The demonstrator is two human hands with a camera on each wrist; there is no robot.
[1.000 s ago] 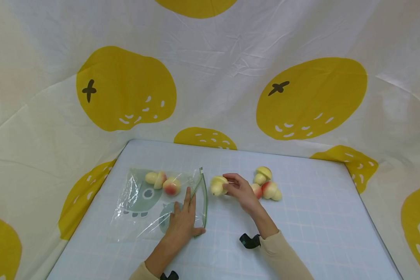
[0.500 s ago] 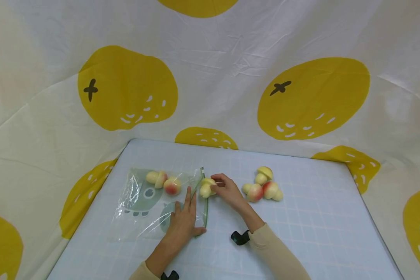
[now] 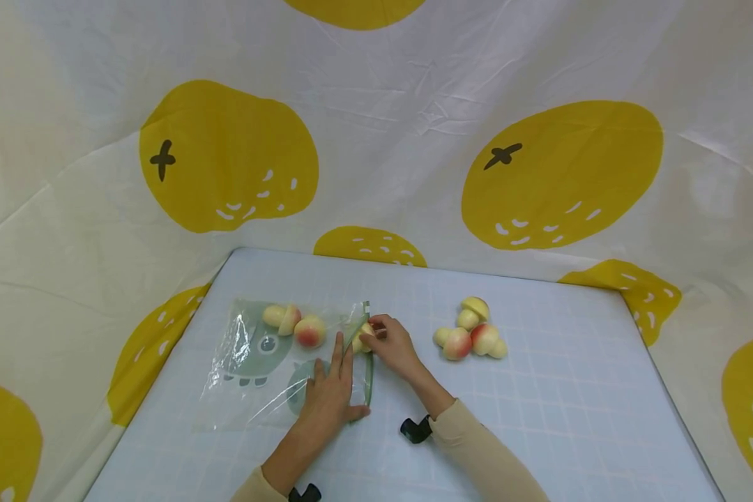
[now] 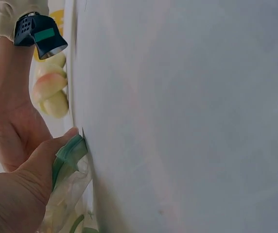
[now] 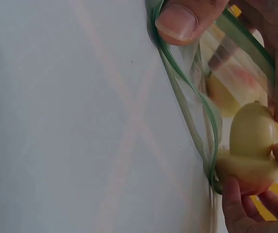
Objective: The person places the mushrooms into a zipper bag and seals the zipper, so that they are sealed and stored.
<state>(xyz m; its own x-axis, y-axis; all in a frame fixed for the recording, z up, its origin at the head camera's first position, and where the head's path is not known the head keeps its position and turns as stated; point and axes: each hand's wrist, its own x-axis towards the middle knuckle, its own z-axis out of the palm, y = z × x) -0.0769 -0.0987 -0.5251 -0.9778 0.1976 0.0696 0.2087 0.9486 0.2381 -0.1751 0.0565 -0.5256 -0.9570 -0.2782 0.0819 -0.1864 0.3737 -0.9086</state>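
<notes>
Mushrooms [image 3: 483,338] number six in the head view: two in the clear bag [image 3: 251,361], three on the table [image 3: 539,418], and one held mushroom [image 3: 366,330] at the bag's mouth, its stem slanting lower left. The right hand [image 3: 395,348] pinches this one; the left hand [image 3: 326,402] lays straight, spread fingers across the bag. The left wrist view shows its thumb [image 4: 46,151] along the green edge [image 4: 71,153]. In the right wrist view the held mushroom's long axis stands nearly upright, stem up, cap down.

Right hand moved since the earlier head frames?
Yes, leftward in the head view: the right hand is now farther from the three resting mushroom-shaped pieces, at the bag's green-edged mouth.
</notes>
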